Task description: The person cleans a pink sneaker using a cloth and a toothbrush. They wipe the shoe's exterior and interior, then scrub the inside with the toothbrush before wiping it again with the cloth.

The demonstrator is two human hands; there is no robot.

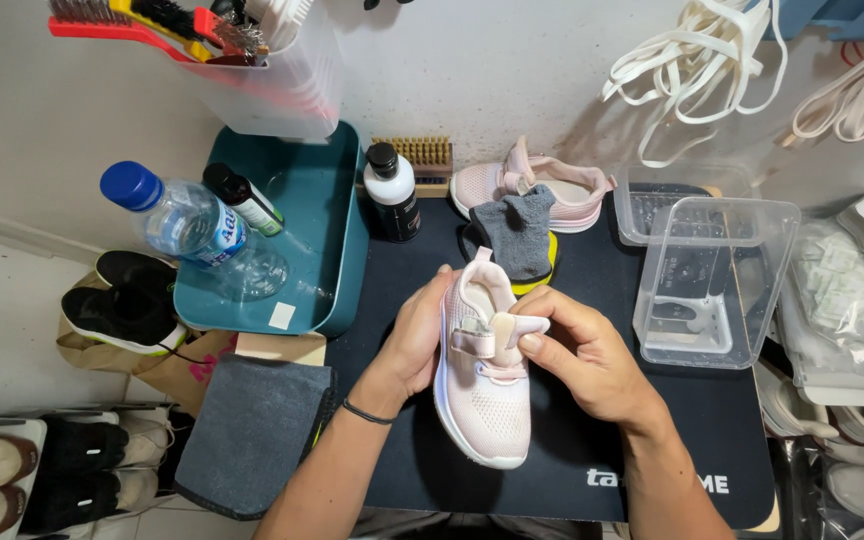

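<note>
Both hands were closed on a small pink sneaker, held just above the black mat with its toe toward the person. Left hand cupped the shoe's side from the left, fingers curled around the heel collar and out of sight behind it, wrist bent inward and carrying a thin dark band. Right hand came in from the right, thumb and forefinger pinching the loose end of the shoe's strap, which was lifted off the upper; the remaining fingers were folded back toward the palm. Both forearms rose from the lower edge of the view and converged on the shoe.

Directly beyond the grip lay a grey cloth over a yellow-edged item, and past it the matching pink sneaker by the wall. Beyond and left of the grip stood a black bottle beside a teal tray. Right of the grip sat a clear plastic tub.
</note>
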